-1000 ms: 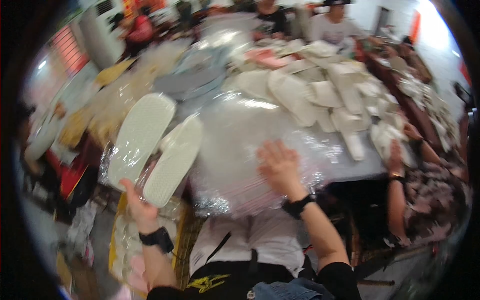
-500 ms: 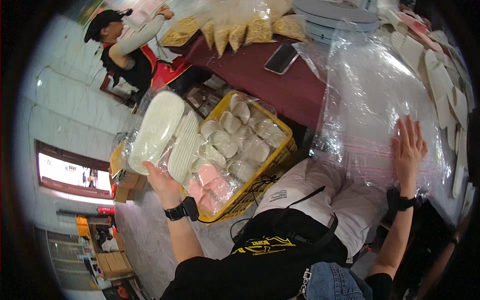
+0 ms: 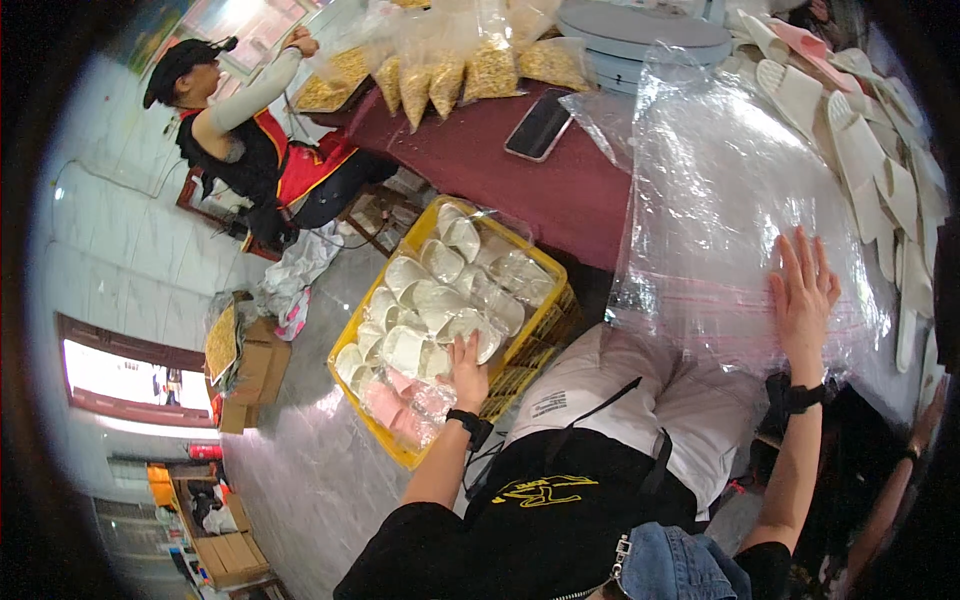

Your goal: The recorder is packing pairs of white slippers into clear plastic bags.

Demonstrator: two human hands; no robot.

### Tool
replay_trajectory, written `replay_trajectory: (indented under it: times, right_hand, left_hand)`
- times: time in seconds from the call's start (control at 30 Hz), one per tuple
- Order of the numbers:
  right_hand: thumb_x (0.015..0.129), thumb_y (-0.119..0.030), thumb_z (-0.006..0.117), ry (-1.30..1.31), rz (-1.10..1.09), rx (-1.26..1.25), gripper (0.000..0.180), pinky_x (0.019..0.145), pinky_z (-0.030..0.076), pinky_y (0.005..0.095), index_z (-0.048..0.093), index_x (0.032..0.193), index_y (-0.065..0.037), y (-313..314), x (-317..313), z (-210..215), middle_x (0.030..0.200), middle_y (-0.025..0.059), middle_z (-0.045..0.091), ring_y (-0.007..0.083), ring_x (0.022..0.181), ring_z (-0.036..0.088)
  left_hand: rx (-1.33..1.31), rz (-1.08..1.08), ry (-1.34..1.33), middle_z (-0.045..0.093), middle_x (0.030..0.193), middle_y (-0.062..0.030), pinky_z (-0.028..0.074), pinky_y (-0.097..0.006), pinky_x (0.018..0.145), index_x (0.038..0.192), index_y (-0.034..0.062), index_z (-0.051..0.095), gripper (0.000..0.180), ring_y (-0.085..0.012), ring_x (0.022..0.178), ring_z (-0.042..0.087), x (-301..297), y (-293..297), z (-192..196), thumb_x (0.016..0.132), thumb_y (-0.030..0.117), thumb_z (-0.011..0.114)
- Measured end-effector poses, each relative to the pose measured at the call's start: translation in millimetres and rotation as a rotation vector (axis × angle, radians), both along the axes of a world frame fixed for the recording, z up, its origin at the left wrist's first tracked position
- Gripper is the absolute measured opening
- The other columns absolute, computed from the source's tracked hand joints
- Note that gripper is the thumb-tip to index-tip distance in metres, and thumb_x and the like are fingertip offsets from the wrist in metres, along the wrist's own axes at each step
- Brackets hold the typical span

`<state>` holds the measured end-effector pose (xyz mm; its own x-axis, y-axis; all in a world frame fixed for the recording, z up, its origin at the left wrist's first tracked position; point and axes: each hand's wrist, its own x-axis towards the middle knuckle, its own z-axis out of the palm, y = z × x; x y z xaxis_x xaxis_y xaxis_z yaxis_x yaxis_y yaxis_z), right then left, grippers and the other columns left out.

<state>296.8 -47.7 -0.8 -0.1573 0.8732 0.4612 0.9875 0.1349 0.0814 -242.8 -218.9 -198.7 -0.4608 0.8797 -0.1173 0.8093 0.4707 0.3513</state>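
My left hand [image 3: 468,378] is at the near right side of a yellow plastic basket [image 3: 563,318], its fingers stretched out against the end of a white slipper [image 3: 468,328] in clear wrapping. The basket holds several bagged white slippers [image 3: 441,258] and, at its near end, pink slippers [image 3: 392,405]. My right hand [image 3: 804,297] lies flat, fingers extended, on a stack of clear plastic bags [image 3: 725,215] with pinkish seal strips. The bags spread over the table's near edge, by my lap.
Loose white slippers [image 3: 858,150] pile up along the right. A phone [image 3: 538,125] lies on the dark red tabletop [image 3: 455,150], near bags of yellow pieces [image 3: 490,72] and a grey round lid [image 3: 645,35]. A person in a cap [image 3: 240,150] sits at the far left; cardboard boxes [image 3: 262,375] stand on the floor.
My left hand has moved right and down to the basket. The bagged white slippers it held up at the left now rest among the others. My right hand stays on the bags.
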Motion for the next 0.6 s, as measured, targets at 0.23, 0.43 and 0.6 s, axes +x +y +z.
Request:
replay_trajectory:
  times: [0.23,0.43,0.6]
  right_hand:
    - [0.094,-0.032,0.069,0.064,0.011,0.025,0.058,0.117,0.025,0.0518,0.053,0.149,-0.027,6.8,-3.4,-7.1,0.164,-0.0020,0.041,0.0273,0.151,0.036]
    - [0.095,-0.042,0.066,0.135,0.055,0.002,0.058,0.115,0.027,0.0552,0.052,0.150,-0.028,5.1,-10.7,-5.0,0.162,0.0034,0.042,0.0326,0.150,0.036]
    - [0.099,-0.047,0.059,0.116,0.000,-0.081,0.065,0.116,0.025,0.0567,0.041,0.159,-0.029,0.9,-6.8,-7.6,0.164,0.0051,0.039,0.0331,0.152,0.031]
  left_hand:
    - [-0.265,-0.331,0.062,0.024,0.160,-0.0407,0.018,-0.064,0.121,0.163,0.0017,0.020,0.122,-0.0537,0.150,0.021,-47.2,12.2,-16.8,0.076,0.062,0.081]
    - [-0.598,-0.452,0.018,0.025,0.163,-0.0335,0.017,-0.054,0.124,0.160,-0.0088,0.016,0.133,-0.0494,0.153,0.018,-84.3,41.8,-1.7,0.074,0.074,0.075]
    - [-0.707,-0.484,0.067,0.061,0.136,-0.0284,0.049,-0.047,0.099,0.143,-0.0028,0.053,0.085,-0.0400,0.118,0.064,-45.6,102.3,55.2,0.080,0.048,0.080]
